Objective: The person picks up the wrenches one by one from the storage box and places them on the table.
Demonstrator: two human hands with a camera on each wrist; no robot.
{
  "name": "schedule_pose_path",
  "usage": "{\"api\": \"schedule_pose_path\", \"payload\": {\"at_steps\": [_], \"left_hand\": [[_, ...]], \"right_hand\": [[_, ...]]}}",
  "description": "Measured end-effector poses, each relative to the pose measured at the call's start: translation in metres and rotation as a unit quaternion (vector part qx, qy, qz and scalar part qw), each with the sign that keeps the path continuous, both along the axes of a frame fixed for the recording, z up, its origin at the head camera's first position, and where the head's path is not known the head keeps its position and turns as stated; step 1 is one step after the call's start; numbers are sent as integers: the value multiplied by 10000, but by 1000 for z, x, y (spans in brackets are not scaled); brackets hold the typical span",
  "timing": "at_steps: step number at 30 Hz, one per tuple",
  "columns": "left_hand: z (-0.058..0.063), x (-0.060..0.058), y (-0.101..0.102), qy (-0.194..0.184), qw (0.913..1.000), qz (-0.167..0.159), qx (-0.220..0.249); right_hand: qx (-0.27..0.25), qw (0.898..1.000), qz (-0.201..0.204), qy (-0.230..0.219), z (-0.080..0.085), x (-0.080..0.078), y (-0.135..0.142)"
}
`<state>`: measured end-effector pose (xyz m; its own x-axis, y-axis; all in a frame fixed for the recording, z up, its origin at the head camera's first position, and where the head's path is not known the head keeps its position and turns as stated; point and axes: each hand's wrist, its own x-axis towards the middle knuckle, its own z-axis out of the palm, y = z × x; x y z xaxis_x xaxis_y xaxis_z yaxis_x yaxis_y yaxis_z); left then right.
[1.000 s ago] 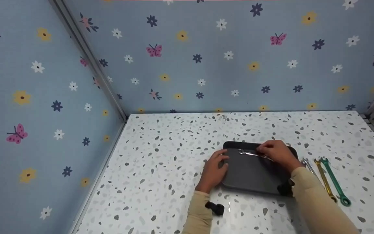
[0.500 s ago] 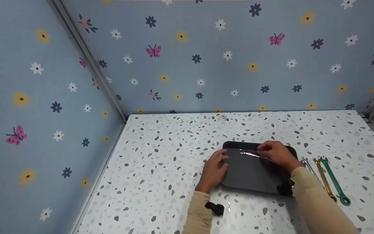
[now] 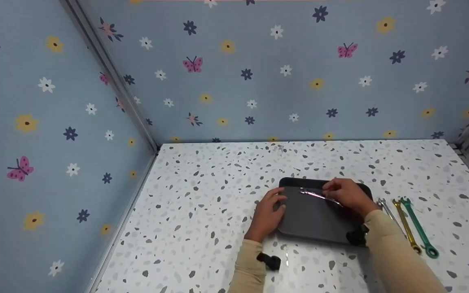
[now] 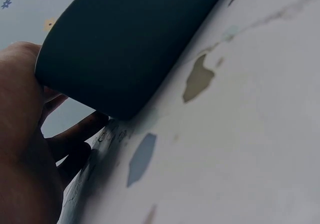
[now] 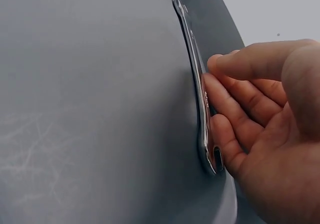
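A dark grey rectangular tray (image 3: 316,219) lies on the table. My left hand (image 3: 266,213) holds its left side, thumb over the rim; in the left wrist view, other fingers (image 4: 85,131) of it extend low along the outside of the tray wall (image 4: 110,49). A shiny silver wrench (image 3: 318,195) lies inside, along the tray's far side. My right hand (image 3: 346,195) is over the tray's far right part. In the right wrist view, its loosely bent fingers (image 5: 227,102) touch the side of the wrench (image 5: 197,79), without closing round it.
To the right of the tray lie another silver wrench (image 3: 391,213), a gold wrench (image 3: 405,228) and a green wrench (image 3: 419,228), side by side. The white speckled table (image 3: 193,203) meets a blue patterned wall (image 3: 218,81) at the back and left.
The silver wrench in the tray has turned slightly, its right end shifting a little toward the near side. Both hands have stayed almost still.
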<state>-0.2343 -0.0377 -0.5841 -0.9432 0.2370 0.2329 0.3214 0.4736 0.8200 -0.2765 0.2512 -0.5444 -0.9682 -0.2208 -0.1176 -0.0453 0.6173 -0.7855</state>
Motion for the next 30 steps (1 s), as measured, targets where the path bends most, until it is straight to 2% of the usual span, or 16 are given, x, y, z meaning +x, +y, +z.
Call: {"api": "schedule_pose_path", "payload": {"at_steps": [5, 12, 21, 30], "left_hand": [[0, 0, 1, 49, 10000, 3, -21], [0, -1, 1, -3, 10000, 26, -38], [2, 0, 0, -201, 9997, 108, -119], [2, 1, -1, 164, 9999, 1, -15]], "right_hand": [[-138, 9995, -26, -275, -1, 0, -1], [-294, 9988, 168, -346, 1, 1, -6], [-52, 9986, 176, -493, -1, 2, -8], [-182, 9985, 289, -421, -1, 3, -7]]}}
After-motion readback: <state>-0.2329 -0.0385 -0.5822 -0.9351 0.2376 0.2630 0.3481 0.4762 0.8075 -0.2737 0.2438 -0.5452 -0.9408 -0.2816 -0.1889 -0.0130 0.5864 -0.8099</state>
